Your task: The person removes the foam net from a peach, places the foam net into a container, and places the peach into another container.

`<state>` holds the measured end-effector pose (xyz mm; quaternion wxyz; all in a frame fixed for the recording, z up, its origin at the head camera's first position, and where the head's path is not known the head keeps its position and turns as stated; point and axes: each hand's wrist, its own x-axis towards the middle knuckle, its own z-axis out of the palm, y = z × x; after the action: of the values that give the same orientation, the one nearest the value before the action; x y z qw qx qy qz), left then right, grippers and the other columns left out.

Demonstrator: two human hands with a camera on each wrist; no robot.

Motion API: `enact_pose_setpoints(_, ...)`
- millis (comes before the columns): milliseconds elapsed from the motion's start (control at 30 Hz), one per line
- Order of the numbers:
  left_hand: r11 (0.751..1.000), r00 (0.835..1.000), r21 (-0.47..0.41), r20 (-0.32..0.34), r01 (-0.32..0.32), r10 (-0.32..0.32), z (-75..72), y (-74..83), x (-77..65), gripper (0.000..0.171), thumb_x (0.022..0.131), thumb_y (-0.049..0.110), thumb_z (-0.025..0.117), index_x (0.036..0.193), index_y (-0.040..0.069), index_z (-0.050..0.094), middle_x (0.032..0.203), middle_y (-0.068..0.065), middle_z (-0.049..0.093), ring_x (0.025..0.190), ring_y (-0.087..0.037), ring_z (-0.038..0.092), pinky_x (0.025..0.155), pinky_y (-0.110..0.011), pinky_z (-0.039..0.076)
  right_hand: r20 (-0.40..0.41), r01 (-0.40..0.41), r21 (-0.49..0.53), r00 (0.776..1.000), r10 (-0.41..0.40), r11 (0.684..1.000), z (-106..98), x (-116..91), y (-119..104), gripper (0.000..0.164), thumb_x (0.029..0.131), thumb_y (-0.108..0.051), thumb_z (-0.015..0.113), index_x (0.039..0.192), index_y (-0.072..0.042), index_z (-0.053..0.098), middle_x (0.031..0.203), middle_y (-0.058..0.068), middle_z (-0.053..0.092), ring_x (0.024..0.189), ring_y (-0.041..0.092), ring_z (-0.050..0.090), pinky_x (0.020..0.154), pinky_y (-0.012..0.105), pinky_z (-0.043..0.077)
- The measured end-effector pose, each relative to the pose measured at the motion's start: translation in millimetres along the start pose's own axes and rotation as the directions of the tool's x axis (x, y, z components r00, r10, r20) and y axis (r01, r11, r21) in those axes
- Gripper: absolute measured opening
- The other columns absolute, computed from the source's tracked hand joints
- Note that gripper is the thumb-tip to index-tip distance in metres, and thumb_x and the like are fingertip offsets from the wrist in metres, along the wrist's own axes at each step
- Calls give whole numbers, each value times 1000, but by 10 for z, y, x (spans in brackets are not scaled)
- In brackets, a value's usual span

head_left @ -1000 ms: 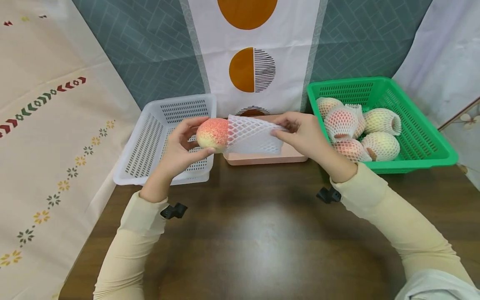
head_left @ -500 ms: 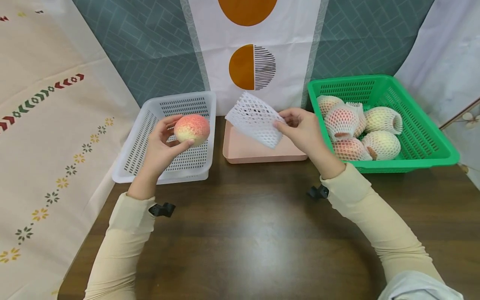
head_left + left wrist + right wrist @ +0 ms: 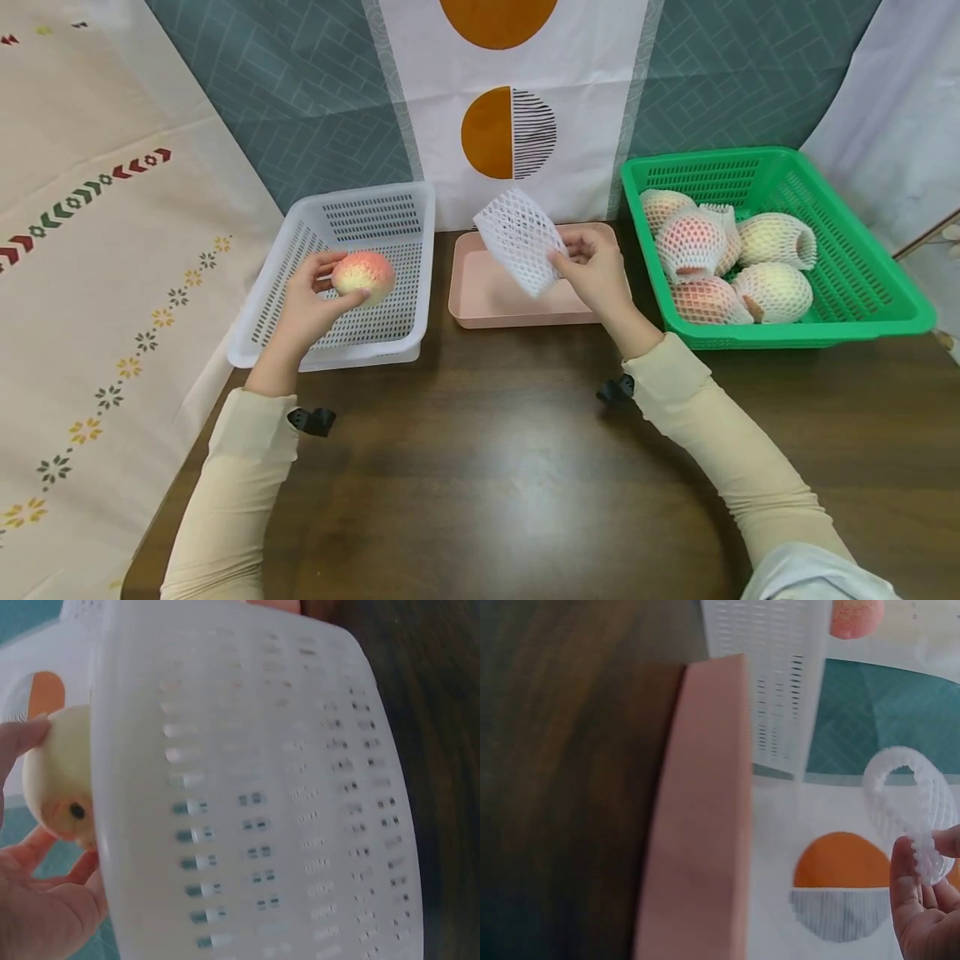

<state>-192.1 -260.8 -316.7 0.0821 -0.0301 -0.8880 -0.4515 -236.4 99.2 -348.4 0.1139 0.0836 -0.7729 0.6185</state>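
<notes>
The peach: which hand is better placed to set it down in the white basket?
Probably the left hand: it grips the peach over the white basket, while the right hand holds the foam net above the pink tray.

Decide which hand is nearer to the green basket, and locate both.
Right. The right hand holds the foam net above the pink tray, left of the green basket; the left hand holds the peach at the white basket, farther left.
</notes>
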Motion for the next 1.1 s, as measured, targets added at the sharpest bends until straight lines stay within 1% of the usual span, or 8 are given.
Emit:
enact_pose_setpoints(100, 998, 998, 58, 48, 27, -30, -28, -51, -1, 59, 81, 17, 73, 133, 4, 47, 131, -18, 49, 110, -31, 50, 79, -22, 45, -1, -64, -1, 998, 64, 998, 67, 10, 72, 27, 85, -2, 65, 110, 7, 60, 96, 22, 64, 67, 1, 58, 60, 12, 50)
enact_pose_setpoints(200, 993, 993, 104, 100, 50, -61, -69, -80, -11, 59, 82, 20, 73, 133, 5, 47, 132, -20, 49, 112, -36, 51, 79, -27, 45, 3, -120, -34, 993, 120, 992, 163, 31, 91, 31, 85, -5, 66, 114, 4, 56, 101, 21, 64, 74, 9, 61, 61, 13, 50)
enact_pose_setpoints(333, 986, 984, 146, 146, 78, -99, -87, -113, -7, 62, 82, 24, 73, 134, 5, 46, 130, -22, 49, 111, -37, 50, 80, -33, 45, 18, -163, -80, 986, 164, 983, 297, 59, 98, 39, 85, -8, 66, 120, 2, 52, 108, 20, 63, 88, 24, 64, 65, 19, 53)
enact_pose_setpoints(433, 981, 979, 172, 168, 88, -118, -91, -143, 10, 63, 82, 26, 74, 133, 4, 45, 129, -22, 49, 110, -36, 48, 82, -38, 45, 24, -179, -113, 983, 183, 977, 395, 76, 115, 43, 85, -9, 65, 124, 1, 50, 107, 20, 62, 92, 29, 64, 64, 22, 53)
enact_pose_setpoints(567, 978, 969, 195, 220, 68, -111, -100, -207, 28, 61, 81, 22, 74, 131, 1, 46, 127, -23, 51, 110, -37, 50, 86, -42, 45, 40, -212, -149, 975, 220, 966, 526, 98, 172, 45, 85, -9, 64, 126, 0, 47, 104, 18, 58, 89, 27, 62, 60, 20, 49)
enact_pose_setpoints(733, 976, 961, 219, 266, 10, -70, -96, -298, 37, 58, 79, 16, 75, 127, -2, 49, 121, -23, 55, 105, -37, 54, 82, -37, 46, 70, -227, -165, 968, 241, 960, 693, 130, 230, 47, 85, -8, 62, 127, 0, 44, 103, 17, 57, 86, 25, 59, 62, 22, 48)
enact_pose_setpoints(833, 973, 954, 230, 295, -16, -54, -67, -331, 54, 57, 78, 17, 75, 126, -3, 50, 119, -23, 55, 104, -36, 53, 81, -35, 46, 66, -235, -178, 966, 250, 956, 776, 140, 264, 48, 84, -8, 62, 127, 2, 44, 101, 17, 58, 83, 24, 57, 62, 23, 46)
enact_pose_setpoints(1100, 970, 938, 242, 338, -11, -74, -16, -388, 80, 56, 78, 18, 76, 125, -1, 52, 119, -22, 56, 107, -36, 53, 87, -41, 46, 79, -231, -254, 963, 258, 939, 900, 150, 335, 39, 83, -9, 64, 116, 3, 46, 95, 14, 53, 78, 21, 48, 61, 25, 42)
